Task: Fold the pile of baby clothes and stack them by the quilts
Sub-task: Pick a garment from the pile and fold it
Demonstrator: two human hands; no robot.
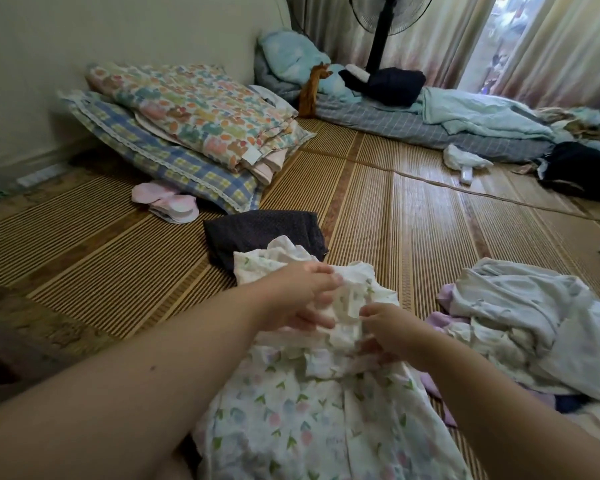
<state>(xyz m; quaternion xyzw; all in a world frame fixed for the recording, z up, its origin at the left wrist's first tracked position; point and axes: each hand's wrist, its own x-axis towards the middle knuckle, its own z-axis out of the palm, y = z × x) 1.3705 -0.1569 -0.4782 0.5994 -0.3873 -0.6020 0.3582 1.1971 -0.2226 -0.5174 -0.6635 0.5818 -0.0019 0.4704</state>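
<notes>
Both hands work at the centre of the frame on a white floral garment (312,420) that spreads from the person's lap out onto the woven mat (413,216). The left hand (300,299) pinches a bunched part of the cloth near its upper end, and the right hand (392,329) grips the same gathered fabric just beside it — likely so the crumpled part can be pulled flat before a fold is made. The lower part of the garment lies loose and wrinkled toward the bottom of the frame, so the folding appears barely begun. At the right edge sits the unfolded pile (534,327) of pale clothes, close enough to reach without moving. A dark folded cloth (264,233) lies on the mat just above the hands, partly under the garment's far edge; whether it starts the stack cannot be told. The quilts (194,116) sit stacked against the wall in the upper left, with the mat beside them free for the folded clothes.
</notes>
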